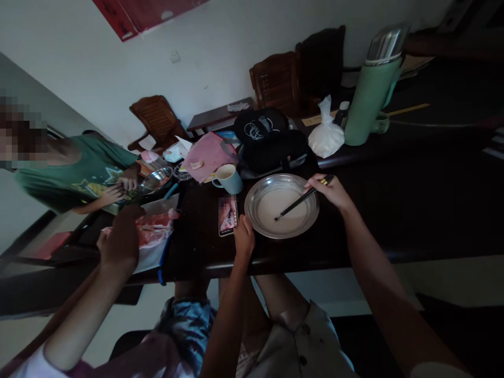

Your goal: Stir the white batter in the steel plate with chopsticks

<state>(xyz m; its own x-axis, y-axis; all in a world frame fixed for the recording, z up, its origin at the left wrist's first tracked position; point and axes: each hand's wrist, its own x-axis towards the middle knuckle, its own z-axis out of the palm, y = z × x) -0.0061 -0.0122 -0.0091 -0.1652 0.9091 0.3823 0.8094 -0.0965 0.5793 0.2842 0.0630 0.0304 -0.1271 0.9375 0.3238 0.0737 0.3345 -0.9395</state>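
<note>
Stainless-steel bowl (252, 202) is resting near the front edge of the dark table (413, 210), which is extending rightward. The left hand (244, 237) is gripping the bowl's rim, fingertips partly hidden; the right hand (331, 192) is clasping black chopsticks (301, 199), their tips blurring into whitish liquid (271, 205).

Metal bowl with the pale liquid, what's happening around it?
The camera wearer's left hand is at the near left edge of the metal bowl, while the right hand holds dark chopsticks with their tips in the pale liquid. A phone lies beside the left hand, with a mug behind it. Further left, another person's hand is by raw meat; past it, someone in a green shirt has their hands near a second bowl.
</note>
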